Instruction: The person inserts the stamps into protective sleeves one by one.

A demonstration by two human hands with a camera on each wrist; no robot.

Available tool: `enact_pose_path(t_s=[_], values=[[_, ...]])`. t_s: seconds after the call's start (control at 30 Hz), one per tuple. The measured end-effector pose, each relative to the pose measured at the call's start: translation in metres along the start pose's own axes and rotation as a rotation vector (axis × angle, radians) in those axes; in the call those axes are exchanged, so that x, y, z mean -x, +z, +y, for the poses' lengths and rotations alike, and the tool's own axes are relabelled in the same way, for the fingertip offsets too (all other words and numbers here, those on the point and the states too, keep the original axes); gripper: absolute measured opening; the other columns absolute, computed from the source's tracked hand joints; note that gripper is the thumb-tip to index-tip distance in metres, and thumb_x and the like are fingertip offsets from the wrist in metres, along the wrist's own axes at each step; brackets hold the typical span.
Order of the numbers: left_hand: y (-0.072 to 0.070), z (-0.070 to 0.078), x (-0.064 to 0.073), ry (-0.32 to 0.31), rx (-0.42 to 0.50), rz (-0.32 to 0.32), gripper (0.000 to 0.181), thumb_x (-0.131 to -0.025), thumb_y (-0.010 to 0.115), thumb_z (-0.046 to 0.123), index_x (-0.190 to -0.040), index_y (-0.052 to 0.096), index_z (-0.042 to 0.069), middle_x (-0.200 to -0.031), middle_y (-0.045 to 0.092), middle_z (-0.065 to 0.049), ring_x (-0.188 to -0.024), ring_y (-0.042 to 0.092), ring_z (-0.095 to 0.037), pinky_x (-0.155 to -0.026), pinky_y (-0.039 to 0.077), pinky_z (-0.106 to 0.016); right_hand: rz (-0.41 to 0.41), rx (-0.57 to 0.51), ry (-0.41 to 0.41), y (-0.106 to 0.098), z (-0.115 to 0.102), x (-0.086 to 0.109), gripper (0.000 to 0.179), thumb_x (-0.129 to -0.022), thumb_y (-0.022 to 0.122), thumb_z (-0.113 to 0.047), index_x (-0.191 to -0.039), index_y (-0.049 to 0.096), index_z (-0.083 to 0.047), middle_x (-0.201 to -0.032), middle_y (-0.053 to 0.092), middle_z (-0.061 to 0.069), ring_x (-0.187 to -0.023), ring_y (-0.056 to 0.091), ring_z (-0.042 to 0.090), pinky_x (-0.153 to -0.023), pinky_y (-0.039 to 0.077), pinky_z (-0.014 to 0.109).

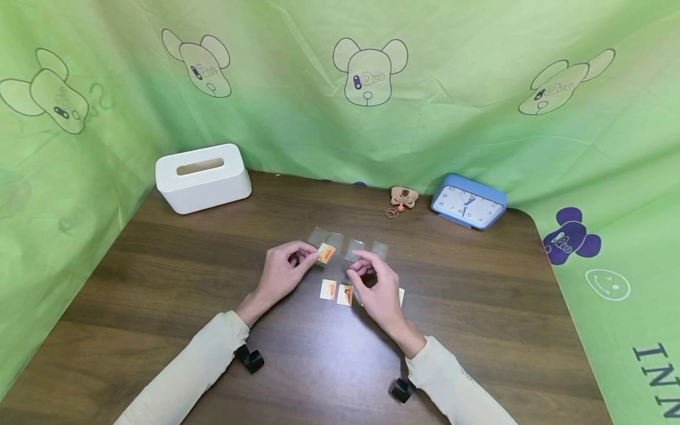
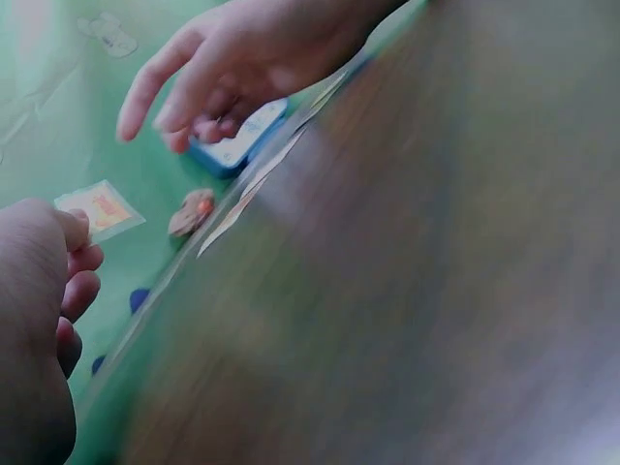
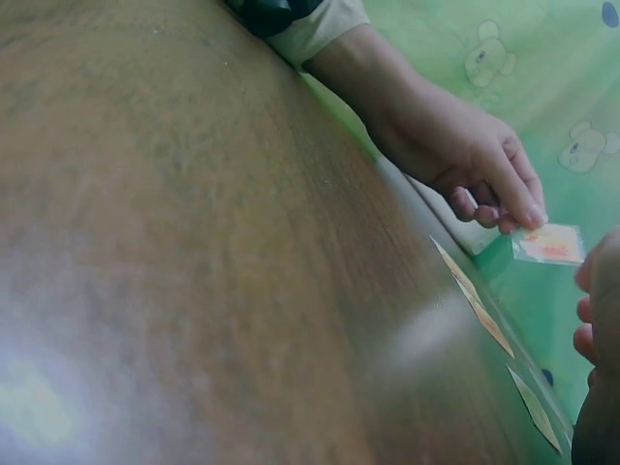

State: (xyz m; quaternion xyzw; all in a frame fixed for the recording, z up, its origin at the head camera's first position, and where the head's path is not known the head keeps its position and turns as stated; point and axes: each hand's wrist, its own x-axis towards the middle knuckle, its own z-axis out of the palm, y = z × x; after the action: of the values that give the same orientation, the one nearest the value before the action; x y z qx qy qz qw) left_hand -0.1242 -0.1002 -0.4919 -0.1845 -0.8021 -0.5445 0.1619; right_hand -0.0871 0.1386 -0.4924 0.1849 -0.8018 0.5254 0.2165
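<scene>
My left hand pinches a small orange-and-cream card by its edge, thumb against fingers. A clear sleeve surrounds the card in the right wrist view. My right hand hovers to the right, its fingers loosely bent and apart, with nothing seen between them. Below the hands lie a pale card and a card with a darker picture. Another card is mostly hidden by the right hand. Behind the hands, several clear sleeves lie flat, among them a middle sleeve and a right sleeve.
A white tissue box stands at the back left of the wooden table. At the back right are a blue clock and a brown bear-shaped trinket with rings. Green printed cloth hangs around the table.
</scene>
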Motion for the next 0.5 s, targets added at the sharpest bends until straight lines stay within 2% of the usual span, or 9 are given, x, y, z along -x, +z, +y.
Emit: enact_pose_path(t_s=[0.13, 0.3, 0.5], values=[[-0.011, -0.007, -0.008, -0.071, -0.025, 0.058, 0.006, -0.096, 0.088, 0.006, -0.096, 0.083, 0.002, -0.079, 0.074, -0.005, -0.069, 0.058, -0.007, -0.060, 0.039, -0.013, -0.055, 0.121, -0.038, 0.001, 0.001, 0.002, 0.031, -0.087, 0.091, -0.001, -0.116, 0.080, -0.006, -0.098, 0.077, 0.005, -0.088, 0.069, 0.024, -0.088, 0.049, 0.038], [-0.024, -0.015, -0.019, -0.146, -0.064, 0.116, 0.007, -0.098, 0.086, 0.007, -0.097, 0.083, 0.001, -0.083, 0.076, -0.011, -0.070, 0.060, -0.009, -0.062, 0.040, -0.012, -0.137, 0.209, -0.061, 0.005, 0.000, 0.003, 0.024, -0.084, 0.096, -0.010, -0.106, 0.085, -0.011, -0.101, 0.076, 0.004, -0.099, 0.066, 0.026, -0.090, 0.044, 0.044], [-0.031, -0.024, -0.027, -0.191, -0.096, 0.136, 0.009, -0.099, 0.085, 0.009, -0.098, 0.083, 0.000, -0.083, 0.077, -0.013, -0.071, 0.061, -0.013, -0.064, 0.042, -0.011, -0.209, 0.280, -0.112, 0.008, -0.004, 0.004, 0.022, -0.081, 0.100, -0.017, -0.099, 0.087, -0.013, -0.096, 0.074, 0.000, -0.097, 0.061, 0.024, -0.091, 0.042, 0.045]])
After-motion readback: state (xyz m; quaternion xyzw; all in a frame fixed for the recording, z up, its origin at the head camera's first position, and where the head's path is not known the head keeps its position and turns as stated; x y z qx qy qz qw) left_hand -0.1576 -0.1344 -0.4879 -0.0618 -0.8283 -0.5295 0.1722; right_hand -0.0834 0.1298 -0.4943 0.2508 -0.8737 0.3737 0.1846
